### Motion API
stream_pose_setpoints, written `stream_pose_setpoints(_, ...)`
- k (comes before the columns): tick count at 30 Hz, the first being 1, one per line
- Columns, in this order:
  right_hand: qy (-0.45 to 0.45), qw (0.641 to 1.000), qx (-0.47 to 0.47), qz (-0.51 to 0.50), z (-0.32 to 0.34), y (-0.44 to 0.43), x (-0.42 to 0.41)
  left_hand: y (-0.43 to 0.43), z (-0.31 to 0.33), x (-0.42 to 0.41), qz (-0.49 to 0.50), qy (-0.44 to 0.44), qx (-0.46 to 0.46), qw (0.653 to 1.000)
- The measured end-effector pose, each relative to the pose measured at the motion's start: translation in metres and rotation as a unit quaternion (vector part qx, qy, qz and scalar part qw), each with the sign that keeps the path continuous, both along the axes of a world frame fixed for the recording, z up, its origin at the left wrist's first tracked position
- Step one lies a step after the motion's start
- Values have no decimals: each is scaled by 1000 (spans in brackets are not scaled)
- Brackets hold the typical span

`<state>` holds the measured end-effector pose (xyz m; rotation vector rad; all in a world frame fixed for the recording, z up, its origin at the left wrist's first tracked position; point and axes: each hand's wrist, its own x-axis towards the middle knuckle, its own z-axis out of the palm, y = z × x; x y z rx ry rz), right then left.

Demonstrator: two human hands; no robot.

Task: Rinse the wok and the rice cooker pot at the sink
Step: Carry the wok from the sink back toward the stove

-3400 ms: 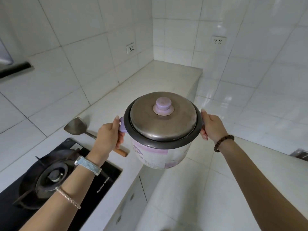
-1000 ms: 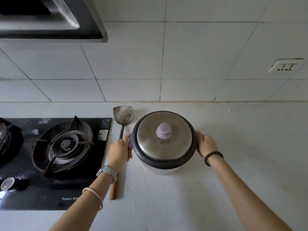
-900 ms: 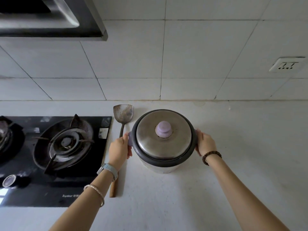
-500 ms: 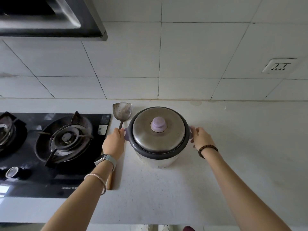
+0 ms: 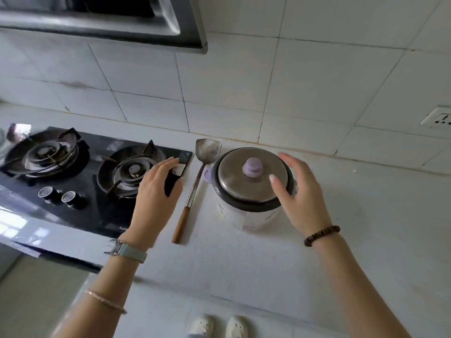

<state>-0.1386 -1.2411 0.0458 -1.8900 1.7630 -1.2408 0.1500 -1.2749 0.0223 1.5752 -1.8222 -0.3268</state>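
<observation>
The rice cooker pot [image 5: 246, 215] stands upright on the white tabletop [image 5: 371, 230], close to the tiled back wall, steel lid [image 5: 244, 186] on, purple knob [image 5: 252, 166] up. One small side handle points left at the spatula [image 5: 195, 189]. There is bare tabletop to its right and in front, down to the front edge.

One pot, one lid, one spatula; two burners and two dials on the black gas hob [image 5: 105, 215]. The spatula lies between hob and pot, blade to the wall, wooden grip toward the person.

The left hand [image 5: 156, 198] hovers over the hob's right edge, fingers spread, holding nothing. The right hand [image 5: 301, 201] hangs by the pot's right rim — fingers apart, empty, contact unclear.
</observation>
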Motion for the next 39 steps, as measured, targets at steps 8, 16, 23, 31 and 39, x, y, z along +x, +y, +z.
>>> stream_pose_setpoints(8,26,991,-21,129,17,13,94,78,23,79,64,-20,-46,997)
stream_pose_setpoints(16,53,968,-10,245,18,34,231,168,25,205,181,-71,-48,980)
stream_pose_setpoints(23,47,941,-16,336,21,68,362,247,26,318,267,-93,-68,957)
stream_pose_setpoints(31,21,899,-11,437,21,97,500,335,22,421,379,-87,-46,920)
stream_pose_setpoints(39,16,844,-4,536,10,105,607,394,7,479,488,-60,-20,871)
